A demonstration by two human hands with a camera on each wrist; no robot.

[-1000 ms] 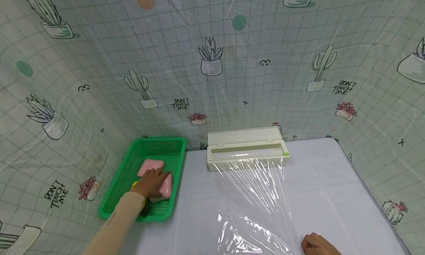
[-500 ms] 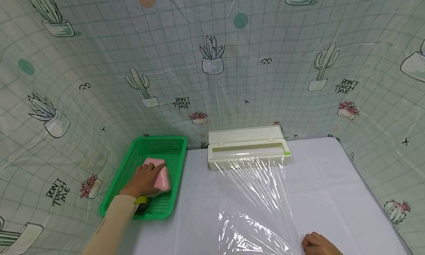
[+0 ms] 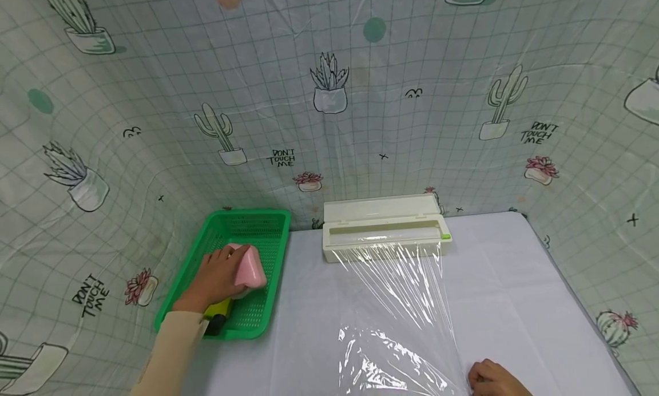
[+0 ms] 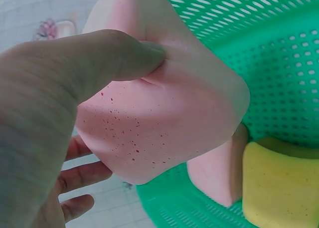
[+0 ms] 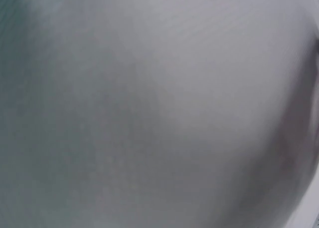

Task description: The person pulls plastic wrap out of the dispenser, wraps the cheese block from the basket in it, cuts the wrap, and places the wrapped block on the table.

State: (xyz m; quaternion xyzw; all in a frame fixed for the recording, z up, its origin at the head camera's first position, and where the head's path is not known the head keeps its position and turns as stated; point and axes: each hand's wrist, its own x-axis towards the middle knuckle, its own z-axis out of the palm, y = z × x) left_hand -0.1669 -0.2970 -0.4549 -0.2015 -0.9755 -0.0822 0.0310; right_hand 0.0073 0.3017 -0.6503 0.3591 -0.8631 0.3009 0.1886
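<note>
My left hand (image 3: 213, 278) grips a pink sponge (image 3: 251, 268) over the green basket (image 3: 285, 230). In the left wrist view the thumb dents the porous face of that sponge, tilted in the hand. Below it in the basket lie a second pink sponge (image 4: 215, 174) and a yellow sponge (image 4: 281, 183). At the bottom right, my right hand (image 3: 494, 379) rests low on the table, fingers curled at the edge of the clear plastic wrap (image 3: 396, 350); its fingertips are hidden. Only a grey blur fills most of the right wrist view.
A white wrap dispenser (image 3: 383, 250) with its lid up stands at the back of the table (image 3: 515, 287). The wrap stretches from it toward the front. Behind and on both sides hangs a cactus-print sheet (image 3: 381, 127).
My left hand has taken hold of the pink sponge and moved it slightly, tilting it; more of the yellow thing beneath the wrist shows. The right hand stays at the wrap's edge.
</note>
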